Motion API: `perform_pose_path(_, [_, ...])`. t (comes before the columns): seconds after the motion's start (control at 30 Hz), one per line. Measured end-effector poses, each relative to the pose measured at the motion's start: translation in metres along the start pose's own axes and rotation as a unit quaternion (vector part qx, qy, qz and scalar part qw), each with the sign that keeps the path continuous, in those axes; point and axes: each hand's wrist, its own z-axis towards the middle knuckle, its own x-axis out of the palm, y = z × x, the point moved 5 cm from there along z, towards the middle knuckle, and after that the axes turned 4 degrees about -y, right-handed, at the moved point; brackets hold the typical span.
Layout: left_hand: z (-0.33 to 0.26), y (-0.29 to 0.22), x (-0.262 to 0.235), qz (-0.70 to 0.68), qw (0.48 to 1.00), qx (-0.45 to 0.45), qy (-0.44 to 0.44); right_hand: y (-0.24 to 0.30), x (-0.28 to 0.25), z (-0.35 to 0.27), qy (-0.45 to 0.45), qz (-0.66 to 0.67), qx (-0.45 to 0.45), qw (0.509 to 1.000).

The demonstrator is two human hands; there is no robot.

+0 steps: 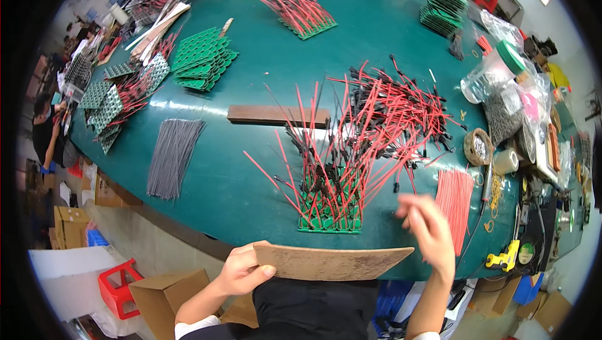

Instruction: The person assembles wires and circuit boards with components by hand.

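Note:
My left hand (pixel 244 269) grips one end of a flat brown board (pixel 338 263), thumb on its face, in front of my dark apron at the table's near edge. My right hand (pixel 429 230) is raised past the board's other end, fingers slightly bent and apart, a little blurred, with nothing visible in it. Just beyond the board lies a green circuit-board panel (pixel 329 224) with red and black wires standing up from it. A tangled heap of red wires with black ends (pixel 401 108) adjoins it. Beside my right hand lies a bundle of straight red wires (pixel 453 199).
On the green table (pixel 251 183) are a grey wire bundle (pixel 174 158), a dark wooden bar (pixel 276 115), stacked green panels (pixel 204 58) and a wired panel (pixel 301 17). At right are a green-lidded jar (pixel 492 73), a soldering iron (pixel 487 183) and a yellow glue gun (pixel 503 256).

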Motion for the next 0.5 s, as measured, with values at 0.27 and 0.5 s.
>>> perform_pose_path(0.27, [0.035,0.004,0.008,-0.163,0.956,-0.204,-0.131,0.026,0.041,-0.019,-0.062,-0.041,-0.001,0.997])
perform_pose_path(0.5, [0.092,0.039,-0.017,0.064,0.971,-0.216,-0.078,0.005,0.044,0.039,-0.05,-0.08,0.029,0.995])
